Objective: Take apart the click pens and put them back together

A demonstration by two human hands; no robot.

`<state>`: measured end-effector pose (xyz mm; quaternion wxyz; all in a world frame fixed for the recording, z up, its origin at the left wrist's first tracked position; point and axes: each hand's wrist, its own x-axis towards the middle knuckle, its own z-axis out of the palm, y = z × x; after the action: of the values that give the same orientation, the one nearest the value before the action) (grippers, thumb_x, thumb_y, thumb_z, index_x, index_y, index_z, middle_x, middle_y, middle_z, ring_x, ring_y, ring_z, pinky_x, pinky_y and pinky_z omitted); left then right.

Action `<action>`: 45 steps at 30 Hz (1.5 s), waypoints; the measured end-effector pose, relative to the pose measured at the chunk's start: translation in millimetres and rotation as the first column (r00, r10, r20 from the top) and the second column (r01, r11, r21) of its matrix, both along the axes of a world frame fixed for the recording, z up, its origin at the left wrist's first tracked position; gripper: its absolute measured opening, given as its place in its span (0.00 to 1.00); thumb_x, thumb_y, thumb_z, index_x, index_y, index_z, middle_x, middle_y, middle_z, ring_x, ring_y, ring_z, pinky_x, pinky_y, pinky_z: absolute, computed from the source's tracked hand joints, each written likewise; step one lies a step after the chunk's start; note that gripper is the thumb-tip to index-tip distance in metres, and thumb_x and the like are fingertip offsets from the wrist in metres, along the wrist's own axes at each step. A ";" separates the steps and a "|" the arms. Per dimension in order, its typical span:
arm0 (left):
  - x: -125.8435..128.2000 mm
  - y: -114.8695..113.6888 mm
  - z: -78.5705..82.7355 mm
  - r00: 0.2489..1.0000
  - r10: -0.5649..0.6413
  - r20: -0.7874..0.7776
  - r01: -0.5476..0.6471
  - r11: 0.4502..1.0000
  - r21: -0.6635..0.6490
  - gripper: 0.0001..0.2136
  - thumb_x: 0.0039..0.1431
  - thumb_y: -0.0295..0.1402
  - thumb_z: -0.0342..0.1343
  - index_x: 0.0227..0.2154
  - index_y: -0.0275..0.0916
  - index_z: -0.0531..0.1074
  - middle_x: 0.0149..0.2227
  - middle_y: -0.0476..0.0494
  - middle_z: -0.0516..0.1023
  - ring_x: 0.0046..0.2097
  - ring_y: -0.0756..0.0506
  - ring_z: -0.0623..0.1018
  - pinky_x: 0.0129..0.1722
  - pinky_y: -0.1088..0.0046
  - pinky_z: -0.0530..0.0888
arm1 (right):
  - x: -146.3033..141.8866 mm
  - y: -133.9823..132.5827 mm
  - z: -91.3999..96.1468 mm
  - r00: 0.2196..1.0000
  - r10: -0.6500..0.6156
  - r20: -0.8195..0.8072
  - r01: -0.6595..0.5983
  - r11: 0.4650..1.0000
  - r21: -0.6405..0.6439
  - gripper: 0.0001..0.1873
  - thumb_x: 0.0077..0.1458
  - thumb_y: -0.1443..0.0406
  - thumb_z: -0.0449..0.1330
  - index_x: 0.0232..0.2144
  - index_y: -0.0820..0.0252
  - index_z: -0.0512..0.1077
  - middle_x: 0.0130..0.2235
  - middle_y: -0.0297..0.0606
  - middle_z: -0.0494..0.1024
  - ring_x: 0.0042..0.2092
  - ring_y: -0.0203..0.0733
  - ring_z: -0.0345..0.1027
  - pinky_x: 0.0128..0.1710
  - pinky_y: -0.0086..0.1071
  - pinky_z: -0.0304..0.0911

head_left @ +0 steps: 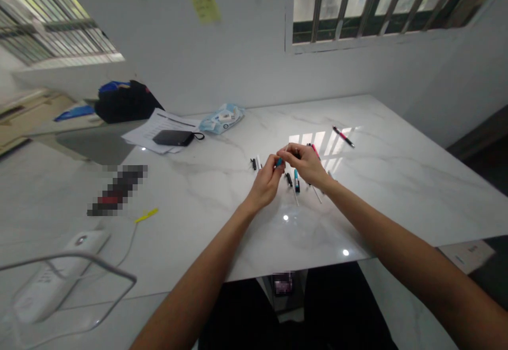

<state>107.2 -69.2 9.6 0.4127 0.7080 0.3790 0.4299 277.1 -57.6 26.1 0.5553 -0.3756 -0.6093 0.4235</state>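
My left hand [266,183] is closed around a small teal pen barrel [279,162], its end showing at the fingertips. Right beside it, my right hand [304,160] pinches at the same spot; a thin pale piece shows by its fingertips, too small to make out. Below the hands, pen parts lie on the marbled white table [222,223]: a teal pen barrel [296,179], a black clip piece [289,179] and thin white refills [317,195]. Left of my left hand are another black clip piece [253,164] and a white tube [259,162]. A pink pen part [316,151] shows behind my right hand.
A red-and-black pen [343,136] lies at the back right. Toward the back left are a blue-and-white soft packet [223,118], papers [147,127] and a black pouch [174,137]. A white power strip [59,276] with its cable stands front left.
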 end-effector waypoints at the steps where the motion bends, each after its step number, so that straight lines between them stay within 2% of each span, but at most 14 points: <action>1: -0.3 -0.1 0.5 1.000 0.000 -0.002 0.000 1.000 0.015 0.07 0.73 0.39 0.53 0.46 0.42 0.70 0.39 0.45 0.75 0.36 0.47 0.71 0.36 0.72 0.68 | 1.1 1.4 -0.1 0.998 -0.037 -0.042 0.036 0.999 -0.017 0.24 0.59 0.42 0.71 0.29 0.56 0.78 0.26 0.30 0.69 0.29 0.34 0.56 0.29 0.34 0.50; 4: -2.2 0.5 3.4 0.999 0.022 -0.039 -0.019 0.998 0.061 0.11 0.74 0.38 0.52 0.54 0.43 0.71 0.44 0.44 0.77 0.36 0.48 0.71 0.36 0.71 0.68 | 9.1 7.4 2.5 0.967 -0.148 -0.207 0.130 0.987 -0.097 0.26 0.57 0.39 0.71 0.35 0.54 0.81 0.25 0.28 0.64 0.26 0.33 0.50 0.26 0.35 0.47; 7: -6.1 3.0 5.9 0.994 0.058 -0.094 -0.051 0.996 0.076 0.15 0.73 0.35 0.50 0.58 0.44 0.73 0.41 0.46 0.78 0.34 0.48 0.71 0.35 0.72 0.66 | 20.2 13.9 6.6 0.917 -0.253 -0.309 0.213 0.964 -0.157 0.28 0.55 0.36 0.71 0.37 0.53 0.80 0.30 0.30 0.68 0.25 0.32 0.48 0.23 0.35 0.45; 9: -10.4 5.7 7.6 0.984 0.105 -0.146 -0.093 0.992 0.087 0.14 0.72 0.36 0.51 0.55 0.44 0.76 0.37 0.49 0.77 0.32 0.49 0.69 0.34 0.72 0.65 | 27.0 18.3 7.4 0.889 -0.308 -0.340 0.258 0.948 -0.185 0.28 0.54 0.37 0.71 0.37 0.53 0.79 0.32 0.31 0.71 0.24 0.31 0.46 0.22 0.35 0.44; 14: -26.1 14.8 18.4 0.914 0.224 -0.338 -0.189 0.973 0.134 0.15 0.72 0.47 0.54 0.38 0.43 0.80 0.29 0.49 0.75 0.31 0.47 0.70 0.32 0.72 0.62 | 44.9 31.2 2.9 0.831 -0.391 -0.395 0.321 0.918 -0.233 0.24 0.57 0.41 0.72 0.37 0.54 0.78 0.31 0.29 0.68 0.23 0.29 0.44 0.20 0.33 0.43; 17: -33.6 19.6 29.4 0.824 0.203 -0.530 -0.122 0.975 0.184 0.15 0.71 0.46 0.55 0.36 0.44 0.81 0.29 0.48 0.79 0.30 0.46 0.72 0.33 0.70 0.61 | 66.1 41.1 1.2 0.786 -0.459 -0.415 0.372 0.886 -0.276 0.22 0.61 0.43 0.70 0.37 0.54 0.76 0.30 0.27 0.67 0.22 0.28 0.46 0.19 0.30 0.45; 20: -37.4 22.3 39.3 0.728 0.140 -0.672 -0.002 0.979 0.203 0.11 0.70 0.43 0.58 0.38 0.47 0.82 0.29 0.47 0.81 0.30 0.45 0.73 0.34 0.69 0.60 | 93.6 51.2 0.4 0.686 -0.530 -0.498 0.414 0.848 -0.331 0.20 0.63 0.46 0.69 0.36 0.54 0.74 0.29 0.26 0.67 0.22 0.27 0.46 0.18 0.27 0.46; 23: -38.3 22.8 43.9 0.748 0.107 -0.655 0.049 0.975 0.216 0.11 0.71 0.43 0.57 0.39 0.46 0.83 0.29 0.47 0.80 0.29 0.46 0.72 0.34 0.70 0.62 | 111.9 57.5 -0.3 0.598 -0.576 -0.557 0.410 0.817 -0.405 0.17 0.64 0.50 0.70 0.36 0.55 0.75 0.28 0.25 0.67 0.21 0.26 0.46 0.18 0.24 0.45; 25: -37.0 23.4 43.1 0.814 0.075 -0.577 0.059 0.976 0.209 0.12 0.72 0.44 0.57 0.40 0.45 0.82 0.29 0.48 0.80 0.28 0.48 0.71 0.33 0.71 0.63 | 112.0 57.6 0.6 0.627 -0.562 -0.539 0.377 0.825 -0.422 0.16 0.64 0.51 0.70 0.34 0.56 0.75 0.30 0.27 0.70 0.22 0.25 0.47 0.17 0.23 0.44; 30: -26.3 31.0 31.2 0.973 0.030 -0.229 -0.006 0.995 0.102 0.18 0.66 0.51 0.63 0.39 0.41 0.83 0.27 0.48 0.77 0.27 0.50 0.71 0.28 0.74 0.66 | 77.1 43.3 6.7 0.890 -0.270 -0.368 0.195 0.954 -0.229 0.19 0.61 0.47 0.72 0.34 0.57 0.81 0.33 0.32 0.74 0.23 0.27 0.48 0.19 0.27 0.42; 34: -16.8 38.7 19.0 0.997 0.070 0.035 -0.067 0.996 -0.060 0.20 0.57 0.53 0.70 0.36 0.39 0.83 0.31 0.47 0.78 0.24 0.53 0.69 0.23 0.75 0.66 | 48.7 29.4 7.2 0.989 -0.074 -0.125 0.061 0.993 -0.103 0.28 0.60 0.39 0.68 0.38 0.58 0.83 0.35 0.36 0.79 0.24 0.29 0.50 0.21 0.31 0.43; 38: -13.9 41.5 7.3 0.983 0.129 0.131 -0.116 0.988 -0.103 0.20 0.55 0.53 0.72 0.35 0.40 0.83 0.28 0.51 0.73 0.23 0.54 0.65 0.22 0.76 0.61 | 35.0 21.1 3.7 0.995 -0.009 0.104 0.010 1.000 -0.005 0.31 0.64 0.38 0.62 0.40 0.60 0.85 0.27 0.31 0.73 0.25 0.32 0.53 0.25 0.31 0.46; 41: -15.2 37.2 3.1 0.988 0.135 0.077 -0.135 0.991 0.002 0.19 0.59 0.53 0.70 0.37 0.41 0.84 0.30 0.48 0.78 0.25 0.52 0.68 0.24 0.75 0.63 | 28.6 16.7 0.4 0.970 -0.025 0.243 0.027 1.000 -0.004 0.30 0.64 0.40 0.64 0.34 0.60 0.84 0.24 0.29 0.68 0.26 0.31 0.52 0.26 0.32 0.45; 45: -17.5 24.2 4.2 0.973 0.182 -0.139 -0.129 0.937 0.325 0.14 0.67 0.48 0.66 0.40 0.43 0.86 0.40 0.43 0.86 0.37 0.47 0.79 0.39 0.71 0.73 | 24.3 13.4 -6.4 0.957 -0.049 0.285 0.085 0.990 -0.115 0.34 0.59 0.38 0.68 0.19 0.59 0.75 0.19 0.27 0.59 0.24 0.30 0.46 0.24 0.32 0.39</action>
<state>89.7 -45.1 13.9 0.2264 0.7657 0.3942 0.4550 301.4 -44.2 19.7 0.4521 -0.4868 -0.6412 0.3841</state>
